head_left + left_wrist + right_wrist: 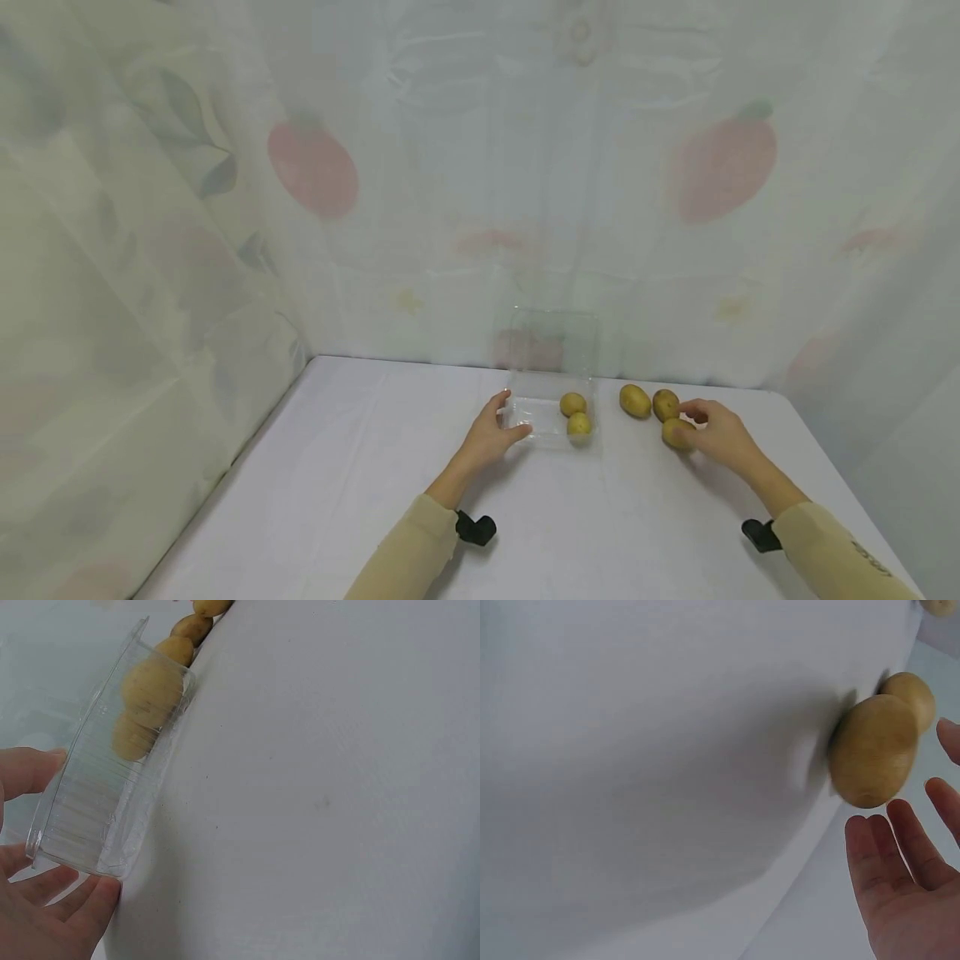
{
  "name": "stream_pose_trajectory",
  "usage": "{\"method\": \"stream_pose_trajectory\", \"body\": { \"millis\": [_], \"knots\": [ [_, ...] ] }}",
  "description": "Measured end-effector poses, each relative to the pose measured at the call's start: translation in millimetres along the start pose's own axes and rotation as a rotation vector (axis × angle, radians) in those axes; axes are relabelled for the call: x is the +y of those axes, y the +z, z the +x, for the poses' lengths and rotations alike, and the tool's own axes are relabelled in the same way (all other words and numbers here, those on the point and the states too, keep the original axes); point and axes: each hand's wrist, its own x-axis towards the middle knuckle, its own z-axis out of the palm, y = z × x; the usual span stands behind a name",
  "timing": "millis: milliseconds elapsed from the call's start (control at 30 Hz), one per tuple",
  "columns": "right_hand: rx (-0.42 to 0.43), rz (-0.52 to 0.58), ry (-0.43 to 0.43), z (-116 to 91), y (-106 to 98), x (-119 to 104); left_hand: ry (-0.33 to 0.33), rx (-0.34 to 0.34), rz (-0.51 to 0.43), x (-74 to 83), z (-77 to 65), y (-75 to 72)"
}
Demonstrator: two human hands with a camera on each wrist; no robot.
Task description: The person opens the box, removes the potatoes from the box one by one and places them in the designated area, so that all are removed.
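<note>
A clear plastic clamshell box [536,437] stands with its lid [557,342] raised at the back. Two potatoes, one behind [573,404] and one in front [578,427], lie in its right side. My left hand [487,437] holds the box at its left end, thumb at the rim and fingers against the end wall [82,825]. On the right, my right hand [723,437] surrounds the nearest loose potato [677,433], fingers spread. In the right wrist view the fingertips lie just beside this potato [874,754]; whether they touch it I cannot tell.
Two more loose potatoes, a dark one [664,404] and a paler one [635,401], lie between the box and my right hand. A white-covered table [360,475] carries everything. Printed curtains [450,167] hang behind it and at both sides.
</note>
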Motion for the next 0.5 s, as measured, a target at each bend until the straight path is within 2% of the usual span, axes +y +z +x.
{"method": "stream_pose_trajectory", "body": {
  "millis": [133, 300, 500],
  "knots": [
    [0.034, 0.007, -0.002, 2.8, 1.4, -11.1, -0.011, -0.002, 0.000, 0.1, -1.1, 0.0],
    [0.089, 0.032, -0.056, 8.5, 7.7, -28.3, -0.005, 0.001, 0.000, 2.0, -1.6, -0.7],
    [0.093, 0.077, -0.064, 13.5, 16.9, -44.7, -0.002, 0.003, -0.001, 2.8, -1.8, -1.1]
  ]
}}
